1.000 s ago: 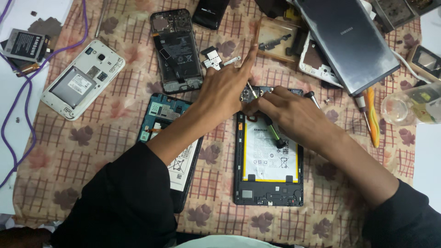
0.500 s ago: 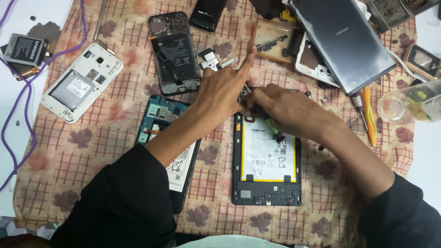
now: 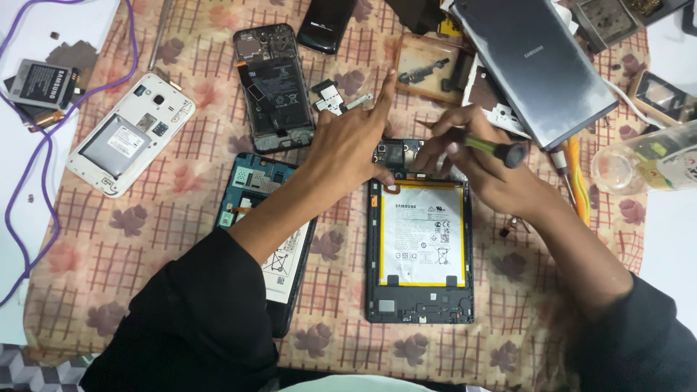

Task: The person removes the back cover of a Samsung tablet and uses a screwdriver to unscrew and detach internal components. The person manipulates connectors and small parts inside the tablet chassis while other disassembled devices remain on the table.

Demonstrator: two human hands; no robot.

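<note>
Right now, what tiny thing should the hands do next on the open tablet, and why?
Probably lower the screwdriver tip straight onto the top edge of the open tablet. The right hand holds it just above that edge, while the left hand presses beside it, steadying the frame; the exact screw is hidden under the fingers.

White phone (image 3: 129, 135) back-open at left, purple cable (image 3: 43, 138) beside; grey tablet (image 3: 536, 67) top right; clear bottle (image 3: 646, 161) right.
</note>
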